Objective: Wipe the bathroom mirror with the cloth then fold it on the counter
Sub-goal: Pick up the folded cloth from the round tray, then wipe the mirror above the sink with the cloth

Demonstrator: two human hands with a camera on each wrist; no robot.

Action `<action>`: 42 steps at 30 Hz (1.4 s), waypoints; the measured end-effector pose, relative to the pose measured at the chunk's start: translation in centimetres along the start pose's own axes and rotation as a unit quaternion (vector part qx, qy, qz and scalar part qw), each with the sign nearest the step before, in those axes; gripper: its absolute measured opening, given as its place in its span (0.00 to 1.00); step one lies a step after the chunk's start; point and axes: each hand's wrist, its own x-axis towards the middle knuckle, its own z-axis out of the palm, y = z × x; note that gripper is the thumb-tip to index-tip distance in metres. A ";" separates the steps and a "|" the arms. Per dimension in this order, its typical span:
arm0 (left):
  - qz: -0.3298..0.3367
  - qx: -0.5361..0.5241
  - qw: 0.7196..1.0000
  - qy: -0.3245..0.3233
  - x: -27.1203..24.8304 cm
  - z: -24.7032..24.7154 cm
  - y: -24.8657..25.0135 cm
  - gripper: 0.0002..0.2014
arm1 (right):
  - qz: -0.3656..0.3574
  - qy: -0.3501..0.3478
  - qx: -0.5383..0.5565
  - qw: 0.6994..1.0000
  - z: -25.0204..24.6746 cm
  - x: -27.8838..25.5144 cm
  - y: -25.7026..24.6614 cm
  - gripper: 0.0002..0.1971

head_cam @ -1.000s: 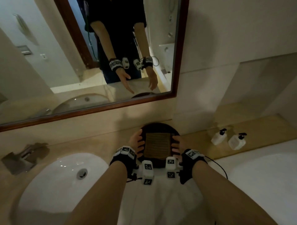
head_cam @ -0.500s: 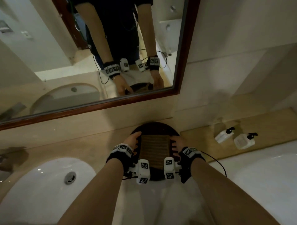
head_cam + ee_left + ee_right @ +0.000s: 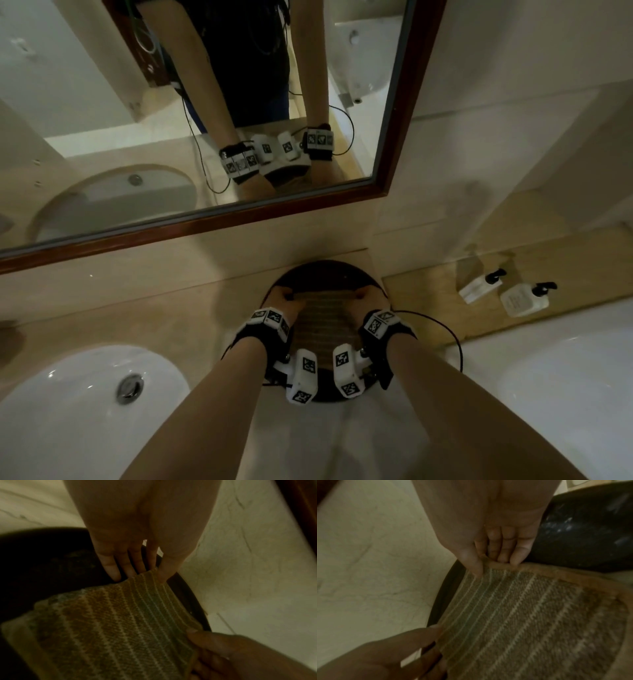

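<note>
A folded tan striped cloth [image 3: 324, 325] lies on a round dark tray [image 3: 325, 269] on the beige counter [image 3: 137, 308], below the wood-framed mirror [image 3: 102, 154]. My left hand [image 3: 285, 298] grips the cloth's far left corner. In the left wrist view its fingers [image 3: 135, 572] tuck under that corner while the thumb [image 3: 197, 635] lies at the cloth's [image 3: 111, 628] side edge. My right hand [image 3: 365, 297] grips the far right corner. There its fingers [image 3: 508, 555] curl over the hem of the cloth [image 3: 530, 615], and the thumb [image 3: 423, 632] touches the side edge.
A white sink basin [image 3: 68, 411] is set into the counter at the left. Two white pump bottles [image 3: 479, 288] [image 3: 524, 301] stand on a ledge at the right. A large white tub or basin [image 3: 565, 394] fills the lower right.
Both hands slid forward along the cloth's sides to its far corners and curled their fingers there. The head view came closer and tilted down.
</note>
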 end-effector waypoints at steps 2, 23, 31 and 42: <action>0.053 0.076 0.996 0.013 0.1 -0.2 0.0 0.21 | -0.004 0.016 -0.038 0.999 0.3 0.2 0.1 0.18; 0.098 -0.108 0.989 -0.040 -12.6 -7.5 6.0 0.14 | -0.167 0.012 0.045 0.985 -8.7 -8.3 -4.8 0.10; 0.154 -0.162 0.974 -0.029 -18.5 -12.5 10.8 0.10 | -0.267 0.039 0.063 0.961 -13.9 -14.3 -10.5 0.07; 0.227 -0.109 0.964 0.085 -20.8 -13.8 12.1 0.07 | -0.297 0.055 0.072 0.951 -15.0 -15.5 -12.0 0.10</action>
